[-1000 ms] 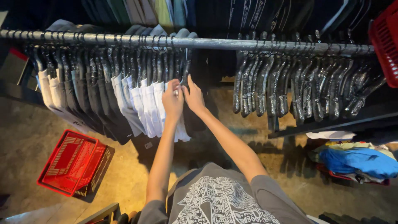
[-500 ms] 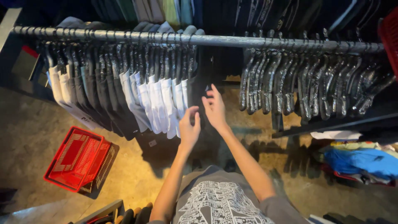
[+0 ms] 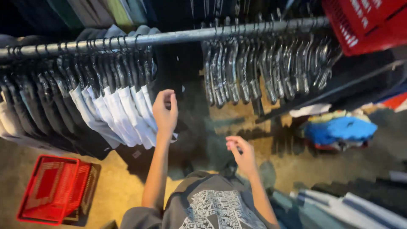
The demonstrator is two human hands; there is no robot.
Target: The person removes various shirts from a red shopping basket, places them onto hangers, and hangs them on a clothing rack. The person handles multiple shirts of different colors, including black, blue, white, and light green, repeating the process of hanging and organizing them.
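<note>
left hand [image 3: 165, 111]: up by the white shirts [image 3: 127, 114], grip loosely curled, holding nothing
right hand [image 3: 241, 152]: dropped off the rail [image 3: 169, 37] since a second ago, fingers apart, empty (hanging paused)

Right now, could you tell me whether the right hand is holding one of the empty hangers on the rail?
No, the right hand is low and empty, well below the empty hangers on the rail.

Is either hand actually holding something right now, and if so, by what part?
Nothing is clearly held. The left hand is raised beside the hanging white shirts; whether it touches them cannot be told. The right hand looks empty.
</note>
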